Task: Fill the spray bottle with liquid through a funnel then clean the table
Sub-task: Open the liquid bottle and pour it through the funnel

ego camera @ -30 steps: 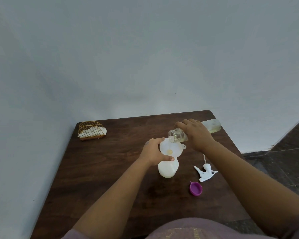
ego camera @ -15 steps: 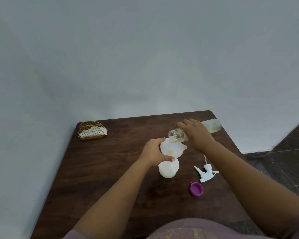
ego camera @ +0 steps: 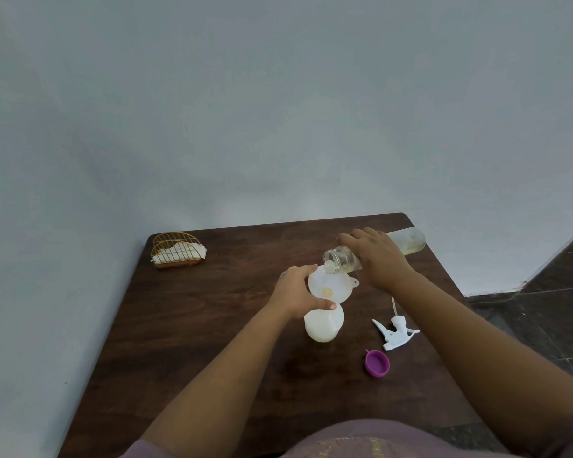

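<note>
- The fingers (ego camera: 303, 272) of the left hand (ego camera: 296, 292) are curled round the rim of a wide white plastic funnel (ego camera: 329, 287), which is held seated in the neck of a squat translucent white spray bottle (ego camera: 323, 325) standing mid-bench.
- The fingers (ego camera: 354, 236) of the right hand (ego camera: 379, 256) are wrapped round a clear glass bottle of pale yellow liquid (ego camera: 407, 241), which is held tipped nearly level, its open mouth just over the funnel's far edge.
- Compared with a second ago, little has changed: both grips are kept, and a small yellow pool is seen at the funnel's throat, so pouring is judged under way.
- A white trigger sprayer head (ego camera: 396, 332) and a purple round cap (ego camera: 377, 362) lie apart on the dark wooden bench (ego camera: 212, 309); refitting and wiping are not yet done.
- A gold wire napkin holder (ego camera: 177, 250) stands at the far left corner.
</note>
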